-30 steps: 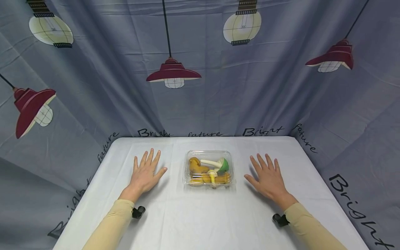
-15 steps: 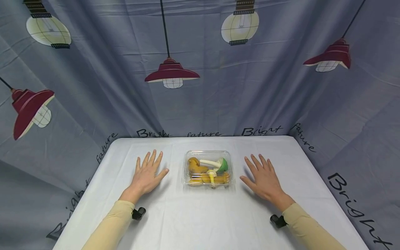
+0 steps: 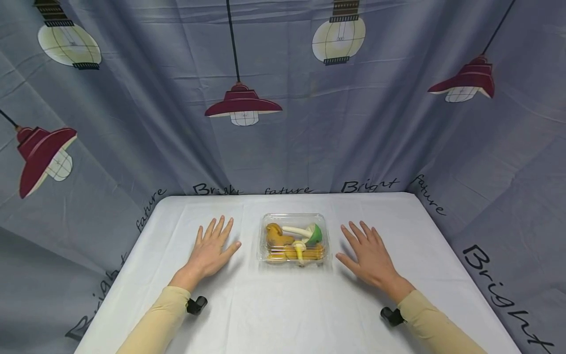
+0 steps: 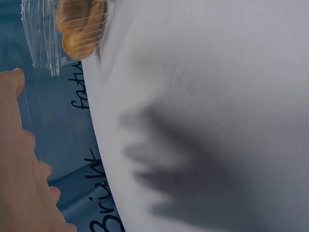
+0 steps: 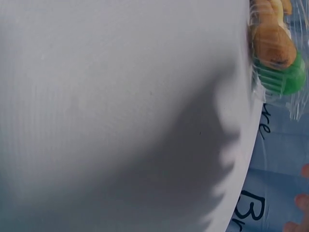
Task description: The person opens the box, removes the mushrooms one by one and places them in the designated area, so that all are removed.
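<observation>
We noted the left hand [image 3: 208, 254] above the counter [image 3: 265, 309], toward its left edge, grip spread, holding nothing. Mid-counter, nearer the far edge, sat the clear box [image 3: 294, 216], mushroom-like pieces [image 3: 277, 237] inside, neither hand touching it. Toward the right edge: right hand [image 3: 370, 261], grip likewise spread. We judged the box's thin plastic might buckle and spill if squeezed unevenly.

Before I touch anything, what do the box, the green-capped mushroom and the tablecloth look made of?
Box: thin, glossy clear plastic, likely; glints line its ridged walls. Green-capped mushroom: perhaps plastic or foam, from its bright, even green; finish unclear. Tablecloth: probably matte woven fabric; fine weave, soft creases.
</observation>
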The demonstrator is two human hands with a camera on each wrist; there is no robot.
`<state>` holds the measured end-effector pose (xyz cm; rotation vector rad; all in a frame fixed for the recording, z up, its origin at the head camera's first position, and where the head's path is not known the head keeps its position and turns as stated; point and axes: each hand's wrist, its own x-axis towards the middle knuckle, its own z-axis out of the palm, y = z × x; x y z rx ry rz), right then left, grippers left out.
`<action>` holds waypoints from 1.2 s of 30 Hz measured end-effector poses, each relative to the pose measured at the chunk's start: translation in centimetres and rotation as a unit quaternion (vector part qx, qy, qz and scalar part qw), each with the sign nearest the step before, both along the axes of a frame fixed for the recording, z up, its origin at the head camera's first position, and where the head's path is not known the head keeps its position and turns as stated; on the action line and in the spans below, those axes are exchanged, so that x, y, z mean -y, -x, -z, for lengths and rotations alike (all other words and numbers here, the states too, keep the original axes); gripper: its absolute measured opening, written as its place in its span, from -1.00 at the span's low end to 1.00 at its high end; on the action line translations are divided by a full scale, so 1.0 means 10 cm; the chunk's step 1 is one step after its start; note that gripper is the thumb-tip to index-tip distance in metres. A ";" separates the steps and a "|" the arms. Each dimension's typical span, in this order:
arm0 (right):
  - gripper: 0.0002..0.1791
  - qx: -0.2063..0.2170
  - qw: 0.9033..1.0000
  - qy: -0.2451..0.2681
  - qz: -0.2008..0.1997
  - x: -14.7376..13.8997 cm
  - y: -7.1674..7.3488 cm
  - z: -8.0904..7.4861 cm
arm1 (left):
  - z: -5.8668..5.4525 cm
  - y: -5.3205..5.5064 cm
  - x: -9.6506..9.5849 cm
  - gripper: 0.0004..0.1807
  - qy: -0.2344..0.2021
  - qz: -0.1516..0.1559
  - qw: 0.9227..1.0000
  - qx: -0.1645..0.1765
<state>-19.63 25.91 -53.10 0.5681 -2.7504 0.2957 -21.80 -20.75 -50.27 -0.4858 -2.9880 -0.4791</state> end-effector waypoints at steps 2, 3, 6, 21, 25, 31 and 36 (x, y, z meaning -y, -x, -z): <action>-0.06 0.001 1.000 0.004 -0.006 0.01 -0.01 -0.01 | -0.01 -0.02 -0.02 -0.13 -0.007 0.006 1.000 0.004; -0.07 -0.001 1.000 0.004 -0.010 0.02 -0.02 -0.01 | -0.01 -0.02 -0.03 -0.13 -0.009 0.008 1.000 0.006; -0.08 -0.005 1.000 0.005 -0.020 0.05 -0.04 -0.01 | 0.00 -0.04 -0.06 -0.13 -0.012 0.014 1.000 0.015; -0.18 -0.042 0.995 0.043 -0.076 0.11 -0.09 0.01 | 0.05 -0.13 -0.27 -0.17 -0.106 0.056 0.989 0.082; -0.24 -0.054 0.992 0.054 -0.097 0.12 -0.11 0.02 | 0.08 -0.15 -0.32 -0.19 -0.173 0.057 0.976 0.123; -0.35 -0.064 0.988 0.059 -0.126 0.14 -0.12 0.04 | 0.11 -0.17 -0.40 -0.23 -0.259 0.040 0.952 0.160; -0.43 -0.066 0.987 0.057 -0.136 0.17 -0.13 0.05 | 0.12 -0.18 -0.47 -0.29 -0.331 0.021 0.926 0.181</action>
